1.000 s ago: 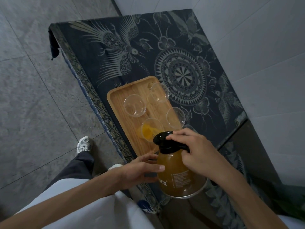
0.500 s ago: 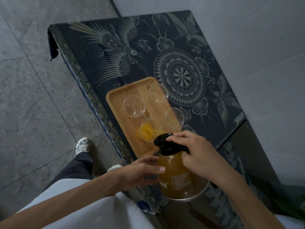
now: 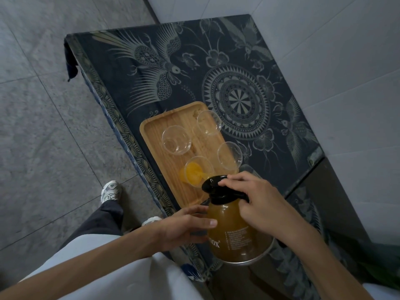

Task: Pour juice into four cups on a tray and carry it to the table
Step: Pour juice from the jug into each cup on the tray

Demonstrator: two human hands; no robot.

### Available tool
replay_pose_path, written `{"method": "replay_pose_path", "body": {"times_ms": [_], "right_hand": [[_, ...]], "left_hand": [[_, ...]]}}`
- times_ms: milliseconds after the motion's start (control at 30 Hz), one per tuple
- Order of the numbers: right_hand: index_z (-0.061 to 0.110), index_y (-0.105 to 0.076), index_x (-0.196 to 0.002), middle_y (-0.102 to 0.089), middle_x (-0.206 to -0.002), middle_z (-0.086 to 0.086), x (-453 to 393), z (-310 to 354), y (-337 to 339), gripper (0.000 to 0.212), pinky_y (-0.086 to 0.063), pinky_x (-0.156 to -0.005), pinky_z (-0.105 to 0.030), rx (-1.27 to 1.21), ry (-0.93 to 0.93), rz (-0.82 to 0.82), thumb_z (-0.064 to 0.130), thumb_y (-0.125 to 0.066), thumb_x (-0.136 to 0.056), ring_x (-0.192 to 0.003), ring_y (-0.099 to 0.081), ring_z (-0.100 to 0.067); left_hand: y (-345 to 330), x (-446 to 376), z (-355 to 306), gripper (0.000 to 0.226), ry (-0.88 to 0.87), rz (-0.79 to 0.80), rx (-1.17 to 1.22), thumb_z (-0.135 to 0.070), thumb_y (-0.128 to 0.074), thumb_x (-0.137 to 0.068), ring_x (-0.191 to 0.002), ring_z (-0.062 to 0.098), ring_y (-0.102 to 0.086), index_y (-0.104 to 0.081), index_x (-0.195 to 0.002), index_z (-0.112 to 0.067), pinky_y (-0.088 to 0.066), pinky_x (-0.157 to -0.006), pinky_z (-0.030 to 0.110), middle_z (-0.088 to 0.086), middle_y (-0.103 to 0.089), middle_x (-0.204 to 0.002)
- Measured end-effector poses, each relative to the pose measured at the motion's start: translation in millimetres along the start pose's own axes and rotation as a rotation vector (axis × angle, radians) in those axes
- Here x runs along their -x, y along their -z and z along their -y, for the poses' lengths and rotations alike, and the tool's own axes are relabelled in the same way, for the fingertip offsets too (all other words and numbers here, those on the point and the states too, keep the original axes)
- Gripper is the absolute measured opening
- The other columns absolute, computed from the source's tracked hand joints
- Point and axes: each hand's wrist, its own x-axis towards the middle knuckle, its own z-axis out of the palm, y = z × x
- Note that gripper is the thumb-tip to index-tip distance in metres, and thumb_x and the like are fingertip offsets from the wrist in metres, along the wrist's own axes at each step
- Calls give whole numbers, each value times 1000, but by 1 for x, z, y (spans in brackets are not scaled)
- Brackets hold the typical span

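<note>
Right hand (image 3: 257, 202) grips the tilted jug (image 3: 233, 234) by its handle; left hand (image 3: 184, 226) steadies its side.
Juice enters the near-left cup (image 3: 198, 175) on the tray (image 3: 151, 131); three cups remain empty, carrying not begun.

**One head view, looking steeply down**

The only camera sits on the person's head, facing forward and down. Hands and jug (image 3: 236, 232) are close below, the tray (image 3: 151, 131) farther, wall far right, floor left. No second view overlaps.
</note>
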Motion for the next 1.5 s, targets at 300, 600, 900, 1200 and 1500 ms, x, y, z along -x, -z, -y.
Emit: {"method": "replay_pose_path", "body": {"times_ms": [300,600,900,1200,1500], "right_hand": [[41,-59,-138,-47,-141,26,5,-2,-2,66,-50,-97,-25,-19,28,-28,2,-50,-85,-125,-51,-4],[40,-61,-135,-47,-140,28,18,-10,-2,67,-45,-99,-14,-90,97,-149,-3,-54,-85,-126,-48,4],[37,-64,-134,-50,-140,23,36,-35,0,70,-43,-108,-18,-203,213,-344,-9,-55,-83,-131,-44,6],[36,-66,-133,-50,-142,22,66,-73,3,71,-37,-106,-8,-286,290,-550,-12,-57,-82,-135,-43,6],[39,-64,-133,-47,-145,24,75,-111,-8,69,-34,-108,-7,-357,230,-547,-11,-57,-86,-134,-38,14]], "left_hand": [[-3,3,-3,97,-22,-38,-29,-24,-97,-65,-134,30,-63,-50,-151,-21,-50,-117,48,7,-62,-148],[-14,13,-15,96,-102,-91,-151,-32,-101,-63,-136,26,-62,-55,-146,-26,-47,-119,51,3,-63,-148],[-49,24,-32,120,-294,-214,-345,-55,-104,-39,-134,20,-63,-56,-145,-29,-50,-117,46,-2,-63,-146],[-93,19,-36,82,-426,-268,-534,-52,-88,-63,-134,12,-59,-54,-137,-43,-53,-101,25,-7,-59,-148],[-118,-5,-31,59,-379,-291,-631,-38,-84,-83,-128,7,-62,-60,-136,-41,-56,-88,16,-10,-64,-143]]}}
